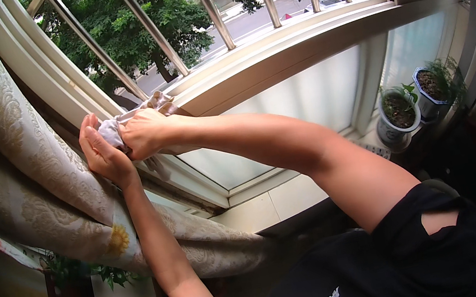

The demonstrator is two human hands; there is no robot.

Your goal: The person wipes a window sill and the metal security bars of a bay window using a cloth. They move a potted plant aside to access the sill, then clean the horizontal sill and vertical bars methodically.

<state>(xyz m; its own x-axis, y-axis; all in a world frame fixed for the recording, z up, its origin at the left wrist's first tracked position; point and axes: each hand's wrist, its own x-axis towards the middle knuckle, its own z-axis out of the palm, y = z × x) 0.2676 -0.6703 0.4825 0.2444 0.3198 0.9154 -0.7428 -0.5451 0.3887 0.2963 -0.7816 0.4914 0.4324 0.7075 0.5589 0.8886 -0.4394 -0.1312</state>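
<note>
A greyish cloth (110, 133) is bunched at the corner of the white window frame (209, 89), where the side jamb meets the lower rail. My right hand (146, 131) grips it with curled fingers, and part of the cloth spreads beyond over the rail. Close against its other side is my left hand (103, 153), upright, with the fingers extended and the palm turned towards the cloth. Whether the left palm presses on the cloth cannot be made out. A loose end of cloth hangs beneath my right wrist.
A patterned curtain (35, 135) drapes along the left, beside my left forearm. Metal bars (208, 9) stand outside the window, with trees and a road beyond. Two potted plants (397, 114) are on the right of the tiled sill (253, 212). Green leaves (112, 273) show at lower left.
</note>
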